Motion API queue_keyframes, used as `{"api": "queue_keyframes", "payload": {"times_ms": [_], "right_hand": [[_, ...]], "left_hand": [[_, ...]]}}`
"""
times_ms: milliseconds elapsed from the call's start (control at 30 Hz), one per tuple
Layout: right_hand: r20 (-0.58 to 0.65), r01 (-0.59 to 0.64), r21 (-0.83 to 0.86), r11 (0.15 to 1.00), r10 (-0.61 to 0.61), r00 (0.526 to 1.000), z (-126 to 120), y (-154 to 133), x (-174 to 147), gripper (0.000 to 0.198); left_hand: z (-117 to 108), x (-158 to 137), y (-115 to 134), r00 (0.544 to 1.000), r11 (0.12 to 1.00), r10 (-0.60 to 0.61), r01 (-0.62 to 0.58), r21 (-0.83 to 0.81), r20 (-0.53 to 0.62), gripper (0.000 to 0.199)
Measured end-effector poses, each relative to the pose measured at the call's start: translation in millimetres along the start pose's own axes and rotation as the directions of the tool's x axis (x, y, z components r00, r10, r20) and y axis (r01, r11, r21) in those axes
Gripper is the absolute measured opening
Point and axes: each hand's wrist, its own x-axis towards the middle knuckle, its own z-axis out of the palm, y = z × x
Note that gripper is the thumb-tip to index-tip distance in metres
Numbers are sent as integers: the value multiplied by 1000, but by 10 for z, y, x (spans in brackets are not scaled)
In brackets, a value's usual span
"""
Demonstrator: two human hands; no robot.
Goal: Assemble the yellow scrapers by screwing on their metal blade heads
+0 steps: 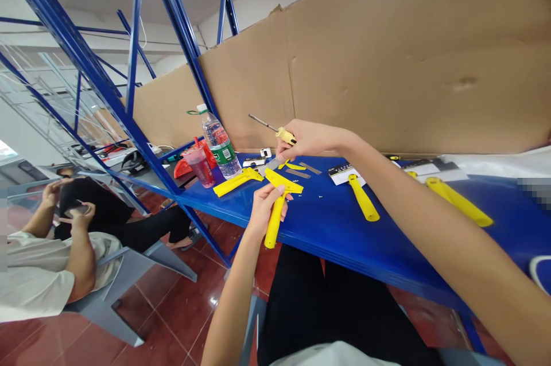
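My left hand [261, 205] is closed round the neck of a yellow plastic scraper [272, 228], its wide head pointing up and away. Higher up, my right hand [303, 133] grips a screwdriver [286, 136] with a pale yellow handle, its metal shaft pointing up to the left. The right fingertips reach down near a whitish see-through piece I cannot make out. Another yellow scraper [236, 182] lies just left of my left hand. Thin metal blades [310, 168], a small yellow strip [295, 167] and tiny screws [321, 197] lie on the blue table [318, 228].
A water bottle [221, 145] and a pink cup [200, 165] stand at the table's left end. More yellow scrapers [364, 198] with card labels lie under and beyond my right forearm. A cardboard wall [387, 56] backs the table. At left, a seated person [55, 257] holds a phone.
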Motion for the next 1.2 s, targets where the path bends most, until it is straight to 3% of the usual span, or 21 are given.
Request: {"api": "queue_keyframes", "payload": {"times_ms": [100,233,333,633,800,1033,1200], "right_hand": [[50,0,3,1000,0,999,-6,-18,-23,29],[174,18,-44,999,-10,985,16,36,17,13],[219,14,-97,995,8,976,50,92,77,12],[291,-42,-75,996,62,955,145,111,125,19],[310,-50,-52,997,64,949,177,116,151,33],[305,-69,-49,996,81,949,132,96,118,21],[321,-59,-9,998,59,945,123,113,106,34]], "left_hand": [[0,0,8,1000,1000,18,-18,-22,-12,42],[1,1,18,999,999,30,-31,-39,-24,42],[-8,7,16,999,998,30,-32,-48,-40,41],[0,18,23,999,999,18,-20,-33,-45,44],[4,30,24,999,999,6,-8,-37,-39,45],[6,31,16,1000,1000,-5,5,-24,-16,48],[10,26,16,1000,1000,-11,11,-7,-8,47]]}}
